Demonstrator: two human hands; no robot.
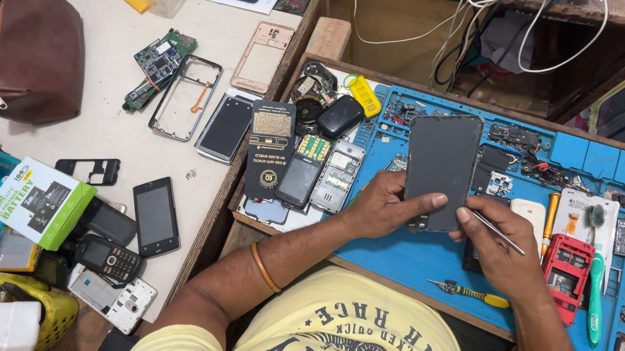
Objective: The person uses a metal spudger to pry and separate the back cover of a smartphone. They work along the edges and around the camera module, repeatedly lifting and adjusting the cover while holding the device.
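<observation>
My left hand (385, 206) grips the lower edge of a black smartphone (441, 165), holding it upright and tilted over a blue repair mat (415, 259). Thumb and fingers pinch its bottom left corner. My right hand (500, 247) holds thin metal tweezers (496, 231), their tip at the phone's lower right edge. Both hands meet at the bottom of the phone. The phone's dark screen faces me.
The mat holds a red phone frame (565, 276), a yellow-handled screwdriver (475, 294), a green tool (595, 297) and small parts. Several old phones (321, 173) lie left of the mat. The left table carries a brown pouch (28, 50), a green battery box (40, 202), a circuit board (157, 64) and phones.
</observation>
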